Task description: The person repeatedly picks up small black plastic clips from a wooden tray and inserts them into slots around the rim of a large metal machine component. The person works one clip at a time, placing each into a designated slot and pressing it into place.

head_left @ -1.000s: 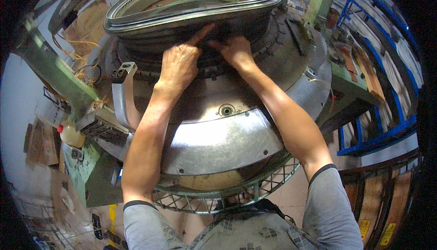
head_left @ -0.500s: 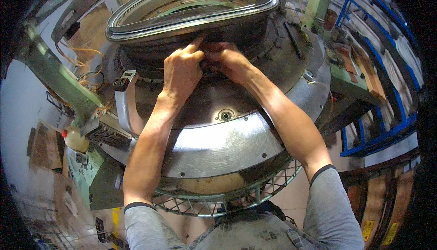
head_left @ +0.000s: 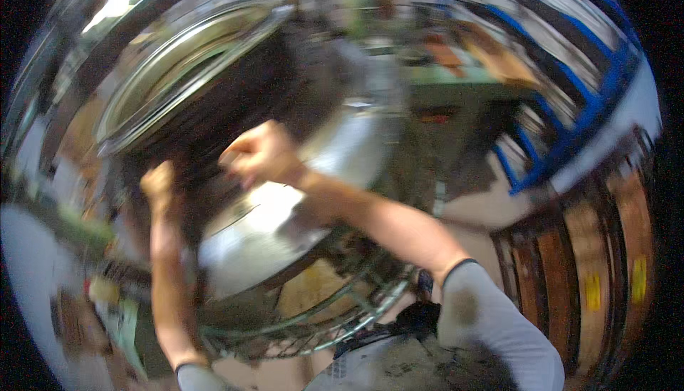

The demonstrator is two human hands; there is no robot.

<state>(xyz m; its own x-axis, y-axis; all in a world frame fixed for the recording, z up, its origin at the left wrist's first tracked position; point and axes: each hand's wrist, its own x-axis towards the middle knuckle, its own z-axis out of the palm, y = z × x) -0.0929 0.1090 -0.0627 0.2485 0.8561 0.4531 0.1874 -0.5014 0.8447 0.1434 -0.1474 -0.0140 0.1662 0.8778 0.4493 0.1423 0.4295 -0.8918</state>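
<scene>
Can't make out fine detail through the motion blur, so take the finger bits loosely. See the left hand [head_left: 158,179] raised by the near left side of the dark drum [head_left: 221,110], with curled-looking fingers. Then spot the right hand [head_left: 263,152] farther right, in front of the same drum, with bent fingers, well apart from the left. Can't tell about grip or actual contact for either. Find the drum up and left of centre, with a metal ring [head_left: 178,99] around its top opening. Looks tilted, I'd-bet-anything lens and head angle. Note the right forearm [head_left: 377,220] slanting in above the shiny plate [head_left: 239,252]: makes sense with the grey shirt [head_left: 499,320] down at lower right and the drum off to the left. Also worth a look: green lattice hoop [head_left: 356,320] below the plate, apparently as a guard. Over right, blue rack [head_left: 608,95] with pale stuff in its slots, seemingly sloped for easy access.
</scene>
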